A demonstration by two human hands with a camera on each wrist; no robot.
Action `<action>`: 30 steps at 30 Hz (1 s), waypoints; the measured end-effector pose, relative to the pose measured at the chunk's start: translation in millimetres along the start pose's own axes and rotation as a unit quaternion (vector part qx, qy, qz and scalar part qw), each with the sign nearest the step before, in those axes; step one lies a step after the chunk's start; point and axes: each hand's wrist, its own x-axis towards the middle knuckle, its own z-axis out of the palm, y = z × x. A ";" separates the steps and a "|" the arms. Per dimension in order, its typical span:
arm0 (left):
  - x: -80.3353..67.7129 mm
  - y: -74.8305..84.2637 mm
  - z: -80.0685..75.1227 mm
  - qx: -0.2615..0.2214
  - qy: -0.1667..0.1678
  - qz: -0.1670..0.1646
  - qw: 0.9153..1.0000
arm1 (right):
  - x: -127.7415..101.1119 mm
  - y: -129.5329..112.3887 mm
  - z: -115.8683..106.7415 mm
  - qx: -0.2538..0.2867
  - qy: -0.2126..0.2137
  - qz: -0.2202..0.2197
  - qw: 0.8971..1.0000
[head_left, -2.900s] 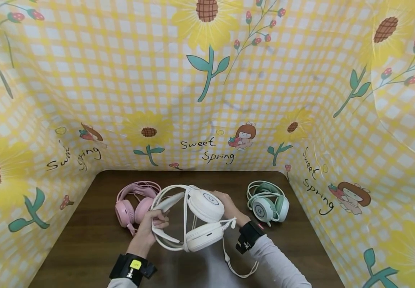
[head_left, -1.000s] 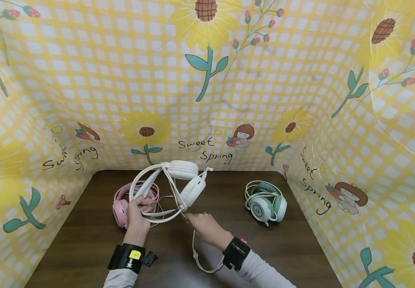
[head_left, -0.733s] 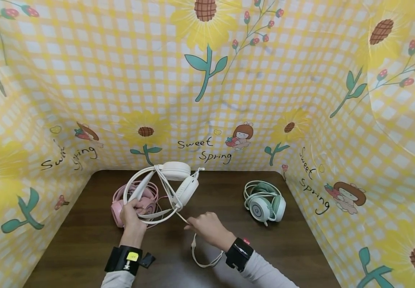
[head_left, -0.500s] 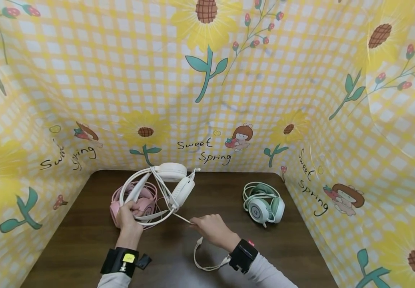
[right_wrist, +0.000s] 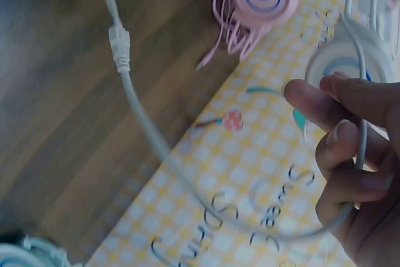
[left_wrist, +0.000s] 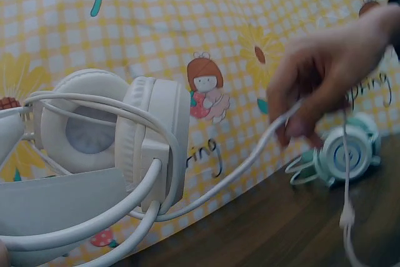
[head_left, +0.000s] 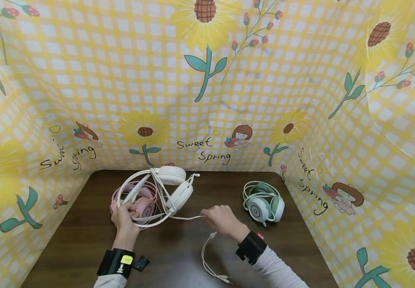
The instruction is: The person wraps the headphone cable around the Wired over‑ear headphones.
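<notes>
My left hand (head_left: 125,224) grips the headband of a pair of white headphones (head_left: 180,196), holding them up at the left of the table. Their ear cups (left_wrist: 157,136) point toward the back wall, with loops of white cable wound round the band. My right hand (head_left: 225,221) holds a length of that white cable (head_left: 187,218), drawn out to the right of the ear cups. In the right wrist view the cable (right_wrist: 147,123) runs through the curled fingers and hangs in a curve. Its lower end, with a splitter and thin plugs (head_left: 223,279), dangles over the table.
Pink headphones (head_left: 144,210) lie on the dark wooden table (head_left: 178,256) behind the white ones, partly hidden. Green headphones (head_left: 261,209) with wound cable lie at the back right. A yellow checked cloth (head_left: 207,120) with sunflowers walls in the back and sides.
The white headphones have moved left and turned, ear cups now farther back. My right hand has left the ear cups, taken the cable and pulled a stretch out to the right; the plug end hangs lower.
</notes>
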 end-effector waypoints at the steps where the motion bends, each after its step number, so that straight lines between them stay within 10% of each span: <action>1: 0.2 0.8 -0.6 0.007 -0.002 0.008 1.000 | -0.7 3.4 -2.6 -0.002 0.000 0.006 1.000; 12: -0.1 -2.7 -4.2 0.021 -0.004 0.006 1.000 | -2.6 16.6 -28.2 -0.034 0.008 -0.042 0.998; 18: -3.2 -12.5 -4.0 0.078 -0.017 0.013 0.997 | -0.4 18.2 -27.0 -0.079 0.106 -0.077 0.988; 30: -12.5 -26.1 -3.8 0.206 -0.137 0.028 0.968 | -1.5 22.1 -29.4 -0.130 0.223 -0.111 0.960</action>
